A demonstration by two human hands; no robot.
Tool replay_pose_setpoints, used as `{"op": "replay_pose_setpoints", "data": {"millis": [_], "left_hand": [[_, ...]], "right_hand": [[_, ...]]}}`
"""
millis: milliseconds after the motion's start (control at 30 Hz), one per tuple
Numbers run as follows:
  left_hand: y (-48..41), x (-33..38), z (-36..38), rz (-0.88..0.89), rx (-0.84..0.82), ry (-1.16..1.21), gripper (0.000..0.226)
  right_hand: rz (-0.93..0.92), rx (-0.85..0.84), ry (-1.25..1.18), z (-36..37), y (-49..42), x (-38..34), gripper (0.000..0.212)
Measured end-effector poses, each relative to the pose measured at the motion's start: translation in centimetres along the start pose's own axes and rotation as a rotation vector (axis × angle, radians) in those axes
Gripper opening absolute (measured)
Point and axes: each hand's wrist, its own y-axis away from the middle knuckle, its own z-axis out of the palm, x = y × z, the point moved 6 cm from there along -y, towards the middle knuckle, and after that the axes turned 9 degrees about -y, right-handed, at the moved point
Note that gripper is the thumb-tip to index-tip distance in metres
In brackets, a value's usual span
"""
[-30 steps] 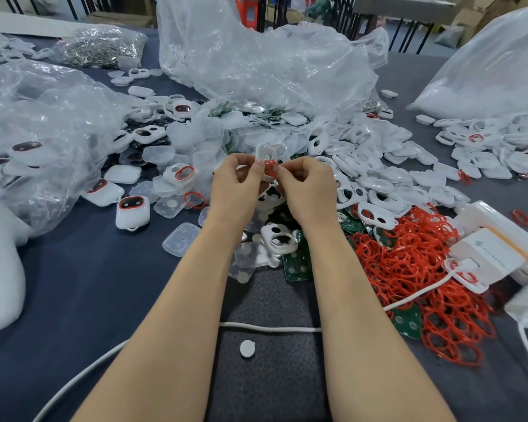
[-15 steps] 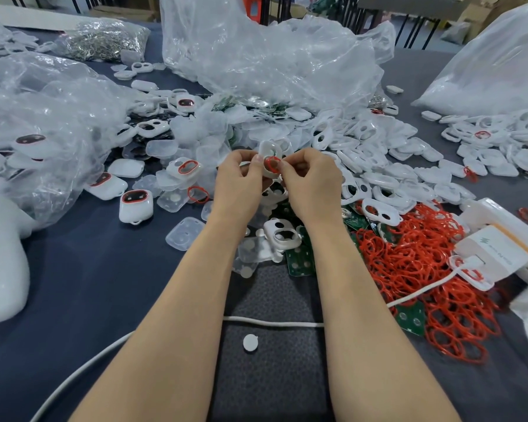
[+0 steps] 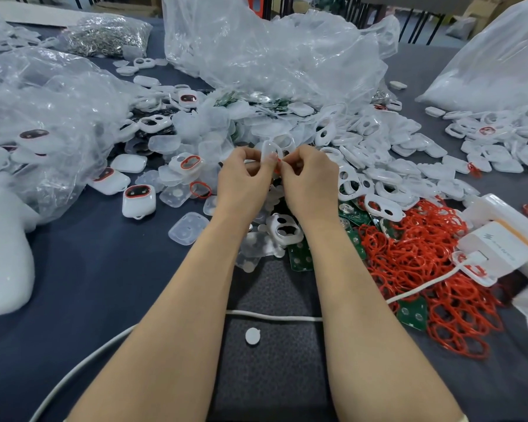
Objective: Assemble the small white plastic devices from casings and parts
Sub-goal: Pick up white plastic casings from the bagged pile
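My left hand [image 3: 244, 181] and my right hand [image 3: 310, 181] meet above the middle of the table, and both pinch one small white casing [image 3: 270, 149] with an oval opening. A red ring [image 3: 277, 166] shows between my fingertips at the casing's lower edge; most of it is hidden. Below my wrists lies another white casing [image 3: 284, 229] with two holes. A heap of red rings [image 3: 421, 266] lies to the right, with green circuit boards [image 3: 301, 254] partly under it.
Loose white casings [image 3: 387, 166] spread right of my hands, clear covers [image 3: 189, 231] and finished devices [image 3: 139, 201] to the left. Crumpled plastic bags [image 3: 272, 56] stand behind. A white charger [image 3: 497, 248] with a cable [image 3: 275, 316] lies at the right. A white disc [image 3: 252, 335] lies near me.
My hands stayed together on the casing and turned it a little; less of the red ring shows between my fingertips now. The view shifted slightly.
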Motion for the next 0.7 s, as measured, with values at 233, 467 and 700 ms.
{"op": "replay_pose_setpoints", "data": {"millis": [233,467,700], "left_hand": [[-0.5,-0.2,-0.4,0.013,0.027,0.009,0.004],[-0.2,-0.2,-0.2,-0.123,-0.116,0.501,0.008],[0.0,0.1,-0.2,-0.233,-0.246,0.758,0.007]], "right_hand": [[-0.049,-0.002,0.035,0.4,0.4,-0.7,0.014],[0.334,-0.064,-0.543,0.2,0.0,2.1,0.01],[0.568,-0.287,-1.048,1.6,0.4,1.9,0.017]]}}
